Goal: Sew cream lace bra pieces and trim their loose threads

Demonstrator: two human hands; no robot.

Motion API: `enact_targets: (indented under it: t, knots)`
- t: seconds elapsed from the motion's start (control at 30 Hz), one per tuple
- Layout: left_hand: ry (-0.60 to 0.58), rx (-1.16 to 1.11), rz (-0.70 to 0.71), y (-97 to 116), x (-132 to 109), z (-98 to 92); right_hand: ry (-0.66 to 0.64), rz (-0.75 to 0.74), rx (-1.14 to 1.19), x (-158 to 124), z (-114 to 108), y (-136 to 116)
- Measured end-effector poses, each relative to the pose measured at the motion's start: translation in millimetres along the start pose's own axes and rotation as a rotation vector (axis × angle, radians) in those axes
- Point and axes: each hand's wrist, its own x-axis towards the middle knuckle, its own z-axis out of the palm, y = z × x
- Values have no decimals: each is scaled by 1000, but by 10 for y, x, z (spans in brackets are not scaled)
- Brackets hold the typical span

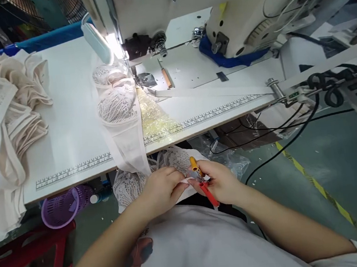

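Note:
My right hand (220,180) is closed around a small pliers-like hand tool (208,193) with one yellow and one red handle. Its grey metal head is partly hidden by my fingers. My left hand (163,188) pinches the edge of a white fabric strip (187,179), right beside that metal head. Below the table edge, white lace bra fabric (128,187) lies over my lap, partly behind my hands. Another lace bra (118,106) stretches from under the sewing machine's needle area down over the table's front edge.
The sewing machine (140,10) stands over the white table (71,119), its lamp (98,42) lit. A stack of bra pieces (1,114) lies left. An orange-handled tool (166,77) and a white tape (212,91) lie right. Below are a purple basket (57,212) and a red stool (29,259).

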Motion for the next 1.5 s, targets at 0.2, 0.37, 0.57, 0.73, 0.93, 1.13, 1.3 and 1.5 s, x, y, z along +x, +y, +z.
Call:
enact_targets:
  t: [0.2, 0.37, 0.57, 0.73, 0.93, 1.13, 1.3, 1.5]
  knots:
    - [71, -413, -111, -35, -18, 3, 19, 88, 182, -15, 7, 43]
    - [40, -416, -156, 11, -34, -10, 43, 94, 225, 11, 41, 27]
    - [117, -393, -104, 27, -36, 5, 4, 126, 231, 21, 27, -1]
    - [227, -425, 38, 63, -37, -71, -124, -56, 155, 106, -183, 90]
    - [344, -417, 58, 77, -110, -131, -322, -146, -139, 158, -302, 242]
    - [449, -464, -29, 81, -145, -140, -374, -123, -202, 109, -267, 229]
    - [475, -477, -91, 84, -144, -141, -348, -111, -209, 82, -278, 209]
    - [496, -469, -112, 93, -131, -137, -334, -97, -221, 63, -275, 201]
